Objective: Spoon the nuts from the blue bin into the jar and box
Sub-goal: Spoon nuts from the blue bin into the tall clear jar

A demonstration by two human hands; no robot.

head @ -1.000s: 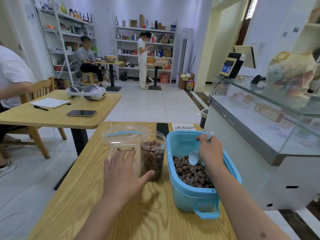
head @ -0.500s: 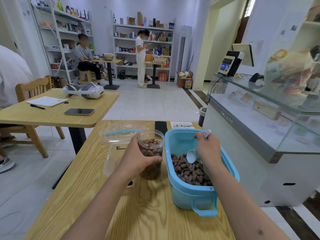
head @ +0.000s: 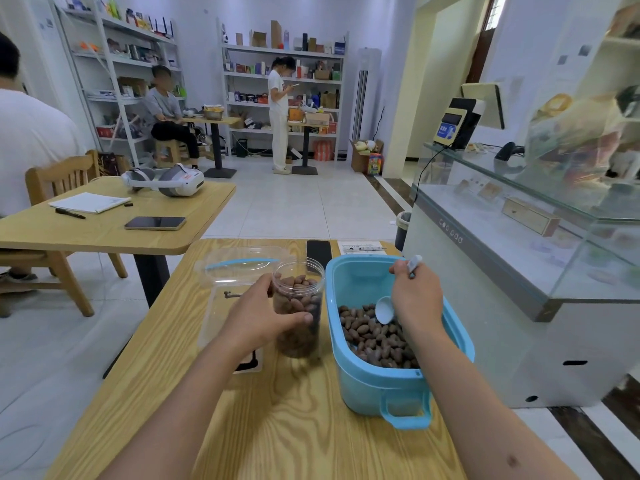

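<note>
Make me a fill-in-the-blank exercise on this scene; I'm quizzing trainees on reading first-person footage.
1. The left hand grips the clear ____, which is nearly full of nuts.
2. The right hand holds a white spoon over the nuts inside the ____ bin.
3. The jar stands to the ____ of the bin, seen from the person.
4. The clear box behind the left hand holds ____ nuts.

Missing words: jar; blue; left; no
</note>
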